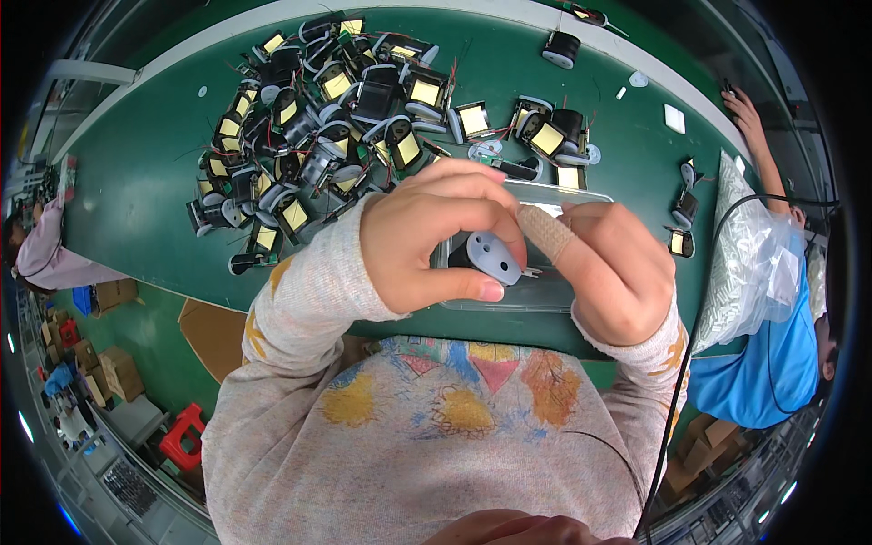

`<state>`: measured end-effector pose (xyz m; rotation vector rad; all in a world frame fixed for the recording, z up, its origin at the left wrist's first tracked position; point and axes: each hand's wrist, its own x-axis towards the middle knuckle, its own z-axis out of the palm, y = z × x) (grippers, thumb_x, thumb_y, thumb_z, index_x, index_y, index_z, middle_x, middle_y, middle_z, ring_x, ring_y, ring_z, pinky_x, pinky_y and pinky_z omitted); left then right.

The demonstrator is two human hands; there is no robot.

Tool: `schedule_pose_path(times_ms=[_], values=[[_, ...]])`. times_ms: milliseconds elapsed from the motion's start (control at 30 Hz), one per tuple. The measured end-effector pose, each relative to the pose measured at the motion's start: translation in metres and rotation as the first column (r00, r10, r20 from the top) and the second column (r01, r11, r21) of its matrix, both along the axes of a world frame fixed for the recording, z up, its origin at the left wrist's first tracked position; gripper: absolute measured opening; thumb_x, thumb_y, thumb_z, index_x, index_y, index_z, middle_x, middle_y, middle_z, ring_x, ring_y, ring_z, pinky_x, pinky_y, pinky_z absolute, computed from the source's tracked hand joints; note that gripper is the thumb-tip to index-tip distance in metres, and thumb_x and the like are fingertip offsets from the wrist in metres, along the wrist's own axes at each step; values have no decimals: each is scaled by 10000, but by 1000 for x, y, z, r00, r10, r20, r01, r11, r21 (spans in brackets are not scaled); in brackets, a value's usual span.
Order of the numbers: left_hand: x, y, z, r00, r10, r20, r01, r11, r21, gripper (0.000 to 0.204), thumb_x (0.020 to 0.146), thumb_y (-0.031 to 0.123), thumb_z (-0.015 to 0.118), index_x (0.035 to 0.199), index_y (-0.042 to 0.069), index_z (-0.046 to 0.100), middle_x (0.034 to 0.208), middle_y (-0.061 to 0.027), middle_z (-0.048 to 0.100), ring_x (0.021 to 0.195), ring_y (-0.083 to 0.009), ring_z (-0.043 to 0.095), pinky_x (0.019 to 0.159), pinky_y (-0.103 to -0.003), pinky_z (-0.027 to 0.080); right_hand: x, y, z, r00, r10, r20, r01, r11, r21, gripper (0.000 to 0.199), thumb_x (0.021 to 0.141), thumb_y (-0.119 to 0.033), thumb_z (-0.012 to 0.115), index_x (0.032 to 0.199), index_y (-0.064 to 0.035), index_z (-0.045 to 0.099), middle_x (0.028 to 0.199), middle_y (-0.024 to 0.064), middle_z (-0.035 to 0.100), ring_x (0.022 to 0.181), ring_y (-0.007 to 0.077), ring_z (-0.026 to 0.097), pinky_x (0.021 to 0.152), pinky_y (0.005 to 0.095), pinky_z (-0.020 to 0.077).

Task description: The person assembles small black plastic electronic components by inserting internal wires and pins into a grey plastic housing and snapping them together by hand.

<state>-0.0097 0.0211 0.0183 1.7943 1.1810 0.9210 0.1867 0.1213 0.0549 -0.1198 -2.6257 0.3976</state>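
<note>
Between the thumb and fingers of my left hand (431, 227) is a small black housing with a grey end plate (491, 258). The plate is rounded, has several dark holes, and faces up toward me. A small metal-looking piece sticks out at its right side. My right hand (622, 268) is closed beside the housing, its bandaged finger bent toward the plate. What its fingertips pinch, if anything, is hidden. Both hands are over a clear plastic tray (595, 196), which they partly cover.
Many similar black units with yellow pads and red wires form a pile (336, 86) at the far left of the green table (118, 195). A few more lie at the right. A clear bag of small white parts (731, 272) and a black cable (695, 336) are at the right, near another person's arm (767, 168).
</note>
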Motion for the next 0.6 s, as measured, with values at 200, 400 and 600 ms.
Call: schedule_pose_path(times_ms=[200, 400, 600], values=[[0, 2, 6, 987, -20, 158, 32, 997, -73, 341, 681, 214, 748, 952, 33, 649, 1026, -98, 588, 1090, -297, 487, 968, -408, 346, -7, 3, 0, 989, -15, -145, -15, 978, -208, 345, 552, -44, 704, 882, 48, 665, 771, 129, 613, 745, 255, 619, 668, 317, 507], [6, 2, 6, 971, 82, 224, -82, 997, -11, 279, 677, 198, 747, 893, 42, 663, 967, -79, 590, 1017, -257, 520, 958, -402, 357, -5, 17, -23, 980, -23, -197, -131, 674, -727, 222, 672, 9, 741, 885, 19, 681, 868, 115, 665, 783, 203, 629, 696, 297, 505], [14, -5, 1, 889, 242, 388, -217, 970, -107, 300, 722, 116, 709, 984, 6, 612, 996, -86, 605, 999, -219, 545, 937, -346, 405, -2, 15, -25, 794, -386, -470, -264, 478, -838, 242, 756, 19, 677, 968, 88, 583, 881, 157, 649, 781, 222, 644, 680, 327, 546]])
